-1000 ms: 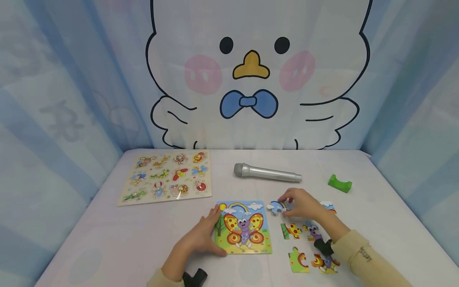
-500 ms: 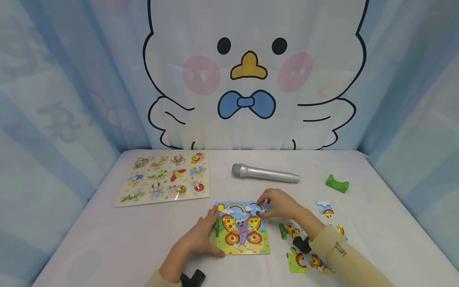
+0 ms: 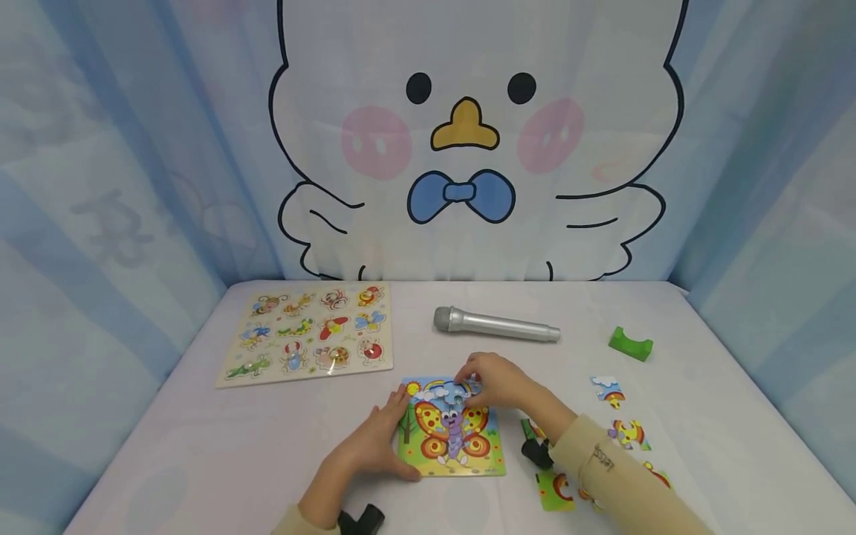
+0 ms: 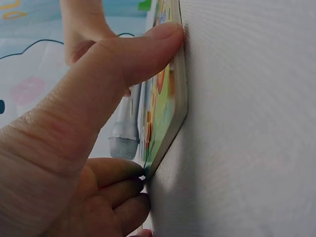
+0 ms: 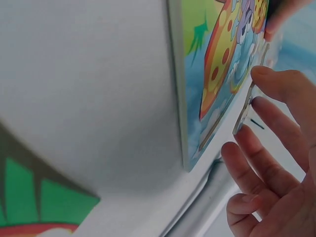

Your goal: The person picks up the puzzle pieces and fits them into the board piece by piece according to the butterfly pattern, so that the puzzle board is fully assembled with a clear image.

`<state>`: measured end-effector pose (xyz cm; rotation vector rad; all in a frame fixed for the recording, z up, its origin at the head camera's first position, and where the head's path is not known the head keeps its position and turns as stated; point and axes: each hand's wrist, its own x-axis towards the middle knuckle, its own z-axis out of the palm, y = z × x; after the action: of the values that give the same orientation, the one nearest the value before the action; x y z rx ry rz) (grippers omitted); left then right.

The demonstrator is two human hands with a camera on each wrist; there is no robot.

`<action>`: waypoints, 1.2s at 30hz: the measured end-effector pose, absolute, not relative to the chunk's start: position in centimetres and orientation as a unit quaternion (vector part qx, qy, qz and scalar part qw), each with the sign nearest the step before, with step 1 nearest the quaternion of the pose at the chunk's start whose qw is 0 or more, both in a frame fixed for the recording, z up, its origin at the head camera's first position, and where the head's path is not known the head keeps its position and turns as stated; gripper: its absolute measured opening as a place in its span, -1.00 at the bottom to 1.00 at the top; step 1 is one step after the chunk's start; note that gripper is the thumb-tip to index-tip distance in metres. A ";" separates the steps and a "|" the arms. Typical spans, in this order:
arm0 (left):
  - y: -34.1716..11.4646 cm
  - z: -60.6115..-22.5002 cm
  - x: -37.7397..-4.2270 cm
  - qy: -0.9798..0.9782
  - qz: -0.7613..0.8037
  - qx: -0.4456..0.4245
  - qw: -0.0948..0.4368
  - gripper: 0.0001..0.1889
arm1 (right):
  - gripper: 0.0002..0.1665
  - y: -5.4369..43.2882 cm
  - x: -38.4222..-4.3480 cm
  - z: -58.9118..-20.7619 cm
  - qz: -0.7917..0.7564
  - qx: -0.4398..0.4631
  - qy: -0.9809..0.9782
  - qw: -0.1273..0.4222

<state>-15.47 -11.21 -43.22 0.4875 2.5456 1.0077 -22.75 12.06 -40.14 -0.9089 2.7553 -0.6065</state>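
Observation:
A square butterfly puzzle board [image 3: 491, 462] lies flat on the white table. My left hand [image 3: 373, 443] holds it at the left side, the thumb [image 4: 165, 42] at the near edge and the fingers at the far left corner. Over the board's far edge, my right hand [image 3: 503, 384] pinches a blue puzzle piece [image 5: 244, 112] between thumb and fingers. In the right wrist view that piece is seen nearly edge-on, tilted just above the board; whether it touches cannot be told. Right of the board lie several loose puzzle pieces [image 3: 608, 391], some partly hidden by the right forearm.
A silver toy microphone [image 3: 498, 325] lies beyond the board. At the far left is a wooden insect puzzle [image 3: 313, 343]. A green curved block [image 3: 631, 345] sits at the far right. A printed curtain [image 3: 468, 245] borders the table's back.
From the loose pieces on the right, my right hand has carried the blue puzzle piece leftward over the board's far edge. The left hand has kept its place on the board.

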 end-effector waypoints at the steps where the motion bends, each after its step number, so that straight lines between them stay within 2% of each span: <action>1: -11.2 -43.2 -15.5 0.901 0.356 0.173 0.179 0.20 | -0.69 11.9 -22.8 -40.2 -0.202 -0.306 0.926 0.089; 20: -11.3 -43.4 -15.7 0.902 0.351 0.172 0.187 0.19 | -0.68 10.0 -23.0 -40.7 -0.183 -0.291 0.932 0.114; 36: -11.3 -43.4 -15.6 0.901 0.352 0.175 0.182 0.20 | -0.67 9.6 -22.6 -40.5 -0.138 -0.297 0.940 0.094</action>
<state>-15.60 -11.29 -43.36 0.4936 2.5443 0.9927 -22.55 9.62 -40.54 -0.8817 2.7879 -0.4103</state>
